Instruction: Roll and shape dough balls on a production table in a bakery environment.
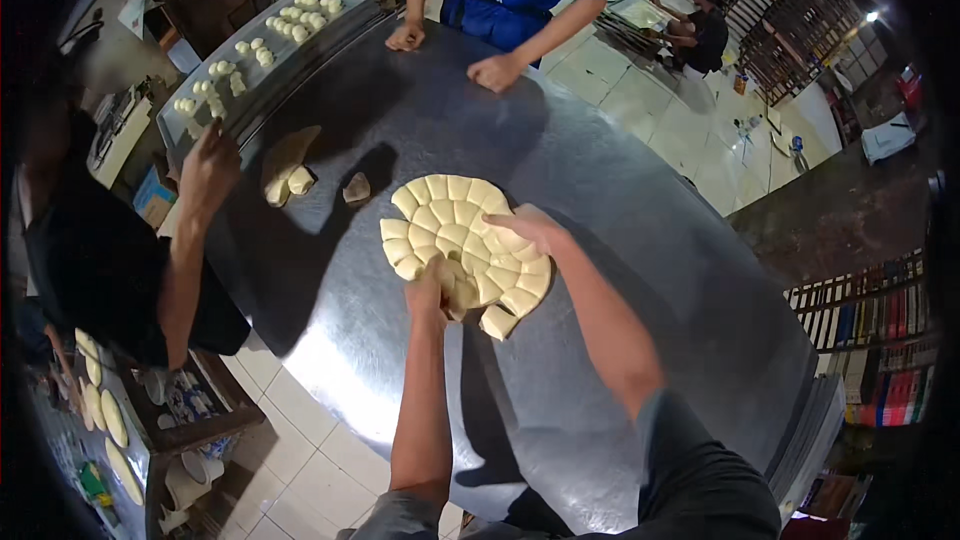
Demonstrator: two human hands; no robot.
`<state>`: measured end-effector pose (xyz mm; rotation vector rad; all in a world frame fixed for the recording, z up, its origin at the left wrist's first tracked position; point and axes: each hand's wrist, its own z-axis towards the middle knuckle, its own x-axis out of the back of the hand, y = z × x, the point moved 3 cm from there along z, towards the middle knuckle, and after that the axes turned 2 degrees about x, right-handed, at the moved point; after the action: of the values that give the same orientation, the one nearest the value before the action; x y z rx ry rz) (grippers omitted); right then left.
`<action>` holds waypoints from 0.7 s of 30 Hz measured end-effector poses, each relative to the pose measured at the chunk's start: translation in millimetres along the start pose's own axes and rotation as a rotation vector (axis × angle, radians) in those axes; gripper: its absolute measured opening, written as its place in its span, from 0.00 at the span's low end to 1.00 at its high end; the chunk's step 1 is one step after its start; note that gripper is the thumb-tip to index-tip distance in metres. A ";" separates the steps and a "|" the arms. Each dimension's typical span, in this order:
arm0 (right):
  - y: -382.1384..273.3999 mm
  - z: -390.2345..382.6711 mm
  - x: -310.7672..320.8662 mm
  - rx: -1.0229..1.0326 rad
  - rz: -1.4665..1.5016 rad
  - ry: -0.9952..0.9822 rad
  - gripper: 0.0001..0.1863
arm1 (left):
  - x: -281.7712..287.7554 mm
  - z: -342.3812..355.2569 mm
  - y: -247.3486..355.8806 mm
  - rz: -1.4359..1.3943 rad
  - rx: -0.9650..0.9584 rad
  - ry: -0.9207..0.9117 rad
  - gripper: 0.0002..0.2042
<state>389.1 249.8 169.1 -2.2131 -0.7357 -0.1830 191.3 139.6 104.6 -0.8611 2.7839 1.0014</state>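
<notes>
Dough disc (447,226), one: mid-surface on metal desk (630,210); cuts apparently complete, most segments unseparated. Left hand (427,287): grip curled at near edge; whether pinching, cannot tell. Right hand (534,228): grip spread over right side. Tray (284,56), far left: dough balls (300,29), already portioned.

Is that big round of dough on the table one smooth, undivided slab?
No, grooves mark the dough into many small pieces, arranged in curved rows.
</notes>
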 end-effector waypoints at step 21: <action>60.3 -107.8 -16.6 0.215 1.027 -0.221 0.23 | 7.1 -75.0 -36.0 -0.618 0.069 -0.733 0.22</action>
<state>420.1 132.8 198.5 -2.1411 0.3209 0.6251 213.7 68.2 141.4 -0.9905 1.7745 0.8589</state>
